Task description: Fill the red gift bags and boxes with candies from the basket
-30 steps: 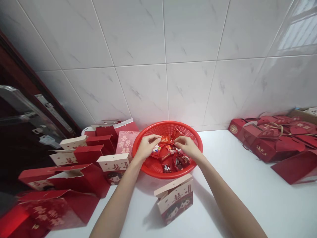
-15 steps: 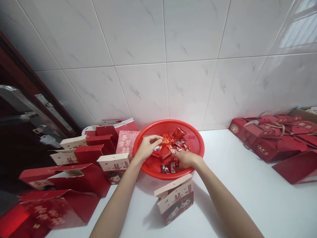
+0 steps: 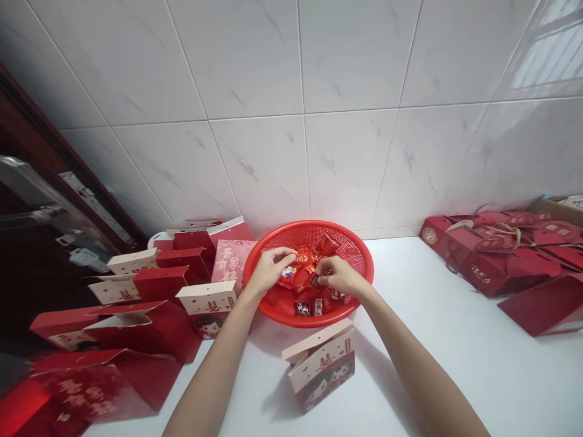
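Note:
A red mesh basket (image 3: 364, 258) holds several red-wrapped candies (image 3: 317, 306) and stands against the wall. Over its left part my left hand (image 3: 273, 270) is closed, thumb and fingers together at a red packet (image 3: 288, 274) with a small cartoon print. My right hand (image 3: 339, 276) is inside the basket on the right, fingers pinched on a small dark red candy that they partly cover. In front of the basket, between my forearms, a small red and cream box (image 3: 322, 370) stands with its top flaps open.
Several open red and cream boxes (image 3: 168, 282) stand in rows on the left, beside a dark door with a metal handle (image 3: 27, 215). Closed red boxes (image 3: 505, 258) lie grouped at the right. A tiled wall (image 3: 255, 164) rises behind the white table (image 3: 410, 291).
My right hand has lifted from the lower right of the candies and moved up toward the middle of the basket. My left hand has barely moved.

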The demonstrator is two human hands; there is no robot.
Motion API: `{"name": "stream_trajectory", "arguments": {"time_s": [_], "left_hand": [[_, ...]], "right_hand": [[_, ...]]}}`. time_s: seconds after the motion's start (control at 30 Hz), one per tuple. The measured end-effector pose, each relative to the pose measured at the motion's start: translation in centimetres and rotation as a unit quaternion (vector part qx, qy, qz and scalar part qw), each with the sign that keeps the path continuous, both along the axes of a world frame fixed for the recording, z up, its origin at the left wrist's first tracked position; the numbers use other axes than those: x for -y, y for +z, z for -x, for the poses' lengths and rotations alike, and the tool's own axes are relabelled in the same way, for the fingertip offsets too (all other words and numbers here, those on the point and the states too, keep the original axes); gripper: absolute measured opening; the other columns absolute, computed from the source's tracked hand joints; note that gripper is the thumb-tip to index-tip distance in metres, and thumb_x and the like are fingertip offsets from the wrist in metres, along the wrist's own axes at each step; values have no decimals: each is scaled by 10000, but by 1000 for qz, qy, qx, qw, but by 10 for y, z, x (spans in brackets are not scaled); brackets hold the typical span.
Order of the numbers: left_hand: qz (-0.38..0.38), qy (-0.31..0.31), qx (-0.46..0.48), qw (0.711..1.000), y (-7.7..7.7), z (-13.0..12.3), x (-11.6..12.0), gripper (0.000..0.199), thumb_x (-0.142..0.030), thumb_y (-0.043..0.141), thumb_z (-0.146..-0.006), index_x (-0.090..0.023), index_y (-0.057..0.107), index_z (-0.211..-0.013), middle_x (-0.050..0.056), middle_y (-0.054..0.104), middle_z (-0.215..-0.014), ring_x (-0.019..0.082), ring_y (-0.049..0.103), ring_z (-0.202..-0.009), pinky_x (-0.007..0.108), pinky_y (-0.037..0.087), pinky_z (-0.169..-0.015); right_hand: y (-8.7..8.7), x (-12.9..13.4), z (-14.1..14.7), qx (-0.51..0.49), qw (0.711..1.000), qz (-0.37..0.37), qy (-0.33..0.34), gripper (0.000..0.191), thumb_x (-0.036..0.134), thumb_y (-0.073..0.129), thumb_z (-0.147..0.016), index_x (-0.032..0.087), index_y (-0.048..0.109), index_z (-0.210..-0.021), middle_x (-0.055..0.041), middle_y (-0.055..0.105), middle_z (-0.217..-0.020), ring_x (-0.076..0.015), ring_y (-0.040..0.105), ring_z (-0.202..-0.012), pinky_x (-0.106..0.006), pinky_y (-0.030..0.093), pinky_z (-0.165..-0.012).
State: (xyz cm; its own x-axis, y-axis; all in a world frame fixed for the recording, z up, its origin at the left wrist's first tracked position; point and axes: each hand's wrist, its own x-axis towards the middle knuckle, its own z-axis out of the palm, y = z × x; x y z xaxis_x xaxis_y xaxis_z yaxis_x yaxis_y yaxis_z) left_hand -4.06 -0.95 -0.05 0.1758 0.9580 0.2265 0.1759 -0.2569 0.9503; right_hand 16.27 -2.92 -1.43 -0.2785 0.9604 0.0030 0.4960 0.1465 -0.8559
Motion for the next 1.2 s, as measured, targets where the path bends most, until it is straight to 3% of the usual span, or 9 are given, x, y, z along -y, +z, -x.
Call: {"name": "stream_trajectory", "arguments": {"time_s": [0.3,0.57,0.83,0.97,1.1,1.2], "left_hand": [[26,13,24,999,1,0,0,303,-444,764,-643,-163,718,-745,37,708,-782,184,632,-762,290,494,-725],[48,34,67,996,1,-2,0,397,-508,814,-579,-159,686,-718,23,682,-748,181,629,-725,298,529,-683],[58,5,9,998,3,-2,4,308,-449,752,-638,-161,656,-689,5,657,-706,157,611,-695,274,518,-682],[72,-43,-31,996,4,-5,7,256,-402,716,-666,-155,648,-670,-2,641,-690,143,601,-681,263,511,-681],[115,-86,-41,989,7,-7,11,245,-386,710,-673,-158,624,-663,-20,607,-657,133,595,-597,268,522,-609],[141,-96,-46,984,9,-7,13,235,-371,716,-685,-157,621,-684,-23,619,-653,134,615,-552,261,511,-571]], "right_hand": [[3,2,-3,-184,982,39,13,165,254,667,-657,181,532,-718,29,566,-678,-130,521,-647,-254,394,-610],[7,4,-6,-229,973,29,3,286,372,737,-671,187,523,-715,8,597,-720,-140,535,-682,-272,416,-641],[8,4,-5,-310,945,49,-87,334,420,747,-665,198,516,-758,42,548,-693,-118,554,-635,-255,479,-596],[9,6,-5,-311,945,57,-77,339,456,728,-700,201,545,-827,21,592,-754,-138,615,-614,-248,461,-528],[8,6,-6,-320,943,49,-73,359,484,726,-718,219,529,-858,50,564,-669,-131,592,-500,-238,412,-464],[8,7,-6,-325,944,41,-44,330,449,736,-715,221,544,-858,31,613,-713,-167,648,-584,-257,455,-508]]}}
